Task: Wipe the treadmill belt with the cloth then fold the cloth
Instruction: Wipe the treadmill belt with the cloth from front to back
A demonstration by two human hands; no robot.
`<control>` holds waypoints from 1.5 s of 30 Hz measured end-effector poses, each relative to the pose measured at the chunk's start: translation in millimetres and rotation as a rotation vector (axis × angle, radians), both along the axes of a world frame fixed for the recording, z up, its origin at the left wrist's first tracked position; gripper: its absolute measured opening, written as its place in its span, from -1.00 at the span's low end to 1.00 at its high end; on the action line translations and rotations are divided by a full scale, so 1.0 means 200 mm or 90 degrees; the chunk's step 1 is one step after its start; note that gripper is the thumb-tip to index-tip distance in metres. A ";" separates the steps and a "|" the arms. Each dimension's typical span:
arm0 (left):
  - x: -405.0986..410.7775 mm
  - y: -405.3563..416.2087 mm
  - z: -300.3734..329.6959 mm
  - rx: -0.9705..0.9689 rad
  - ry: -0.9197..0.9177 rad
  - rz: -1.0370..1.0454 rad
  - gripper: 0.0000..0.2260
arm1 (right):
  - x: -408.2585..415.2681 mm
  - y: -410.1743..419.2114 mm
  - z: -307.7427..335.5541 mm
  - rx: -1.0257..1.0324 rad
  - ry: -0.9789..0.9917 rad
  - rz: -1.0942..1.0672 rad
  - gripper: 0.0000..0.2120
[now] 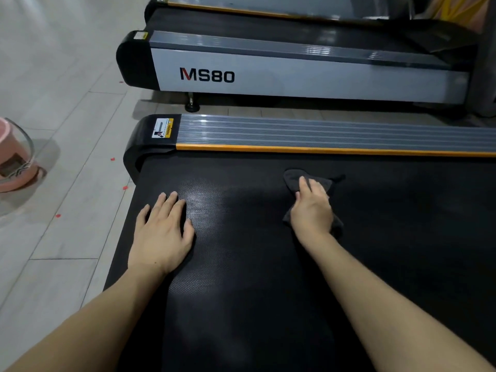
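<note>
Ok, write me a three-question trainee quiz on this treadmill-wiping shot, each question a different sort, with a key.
1. True or false: the left hand lies flat on the treadmill belt with nothing under it.
2. Which hand presses the dark cloth onto the belt? A) left B) right C) both
3. Fill in: the neighbouring treadmill is marked ____.

Key
1. True.
2. B, the right hand.
3. MS80.
</note>
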State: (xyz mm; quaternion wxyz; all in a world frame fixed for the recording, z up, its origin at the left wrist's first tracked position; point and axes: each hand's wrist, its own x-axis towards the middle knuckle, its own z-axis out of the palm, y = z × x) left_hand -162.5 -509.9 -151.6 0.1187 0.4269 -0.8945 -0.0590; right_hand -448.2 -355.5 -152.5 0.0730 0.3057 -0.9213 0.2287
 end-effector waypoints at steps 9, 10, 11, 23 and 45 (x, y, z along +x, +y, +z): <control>0.01 0.00 0.01 0.002 0.009 0.005 -0.49 | 0.53 -0.27 -0.02 -0.001 0.024 0.355 -0.62; 0.01 0.00 0.01 0.006 0.002 0.006 -0.48 | 0.48 -0.32 -0.02 0.017 0.020 0.357 -0.62; 0.01 0.00 0.01 0.006 -0.004 0.007 -0.48 | 0.42 -0.39 0.00 0.031 0.014 0.350 -0.62; 0.01 0.00 0.03 0.023 -0.001 0.052 -0.48 | 0.40 -0.53 0.03 -0.037 0.021 0.365 -0.67; 0.01 0.00 0.02 0.015 -0.011 0.029 -0.52 | 0.61 -0.15 0.01 -0.048 0.007 0.575 -0.66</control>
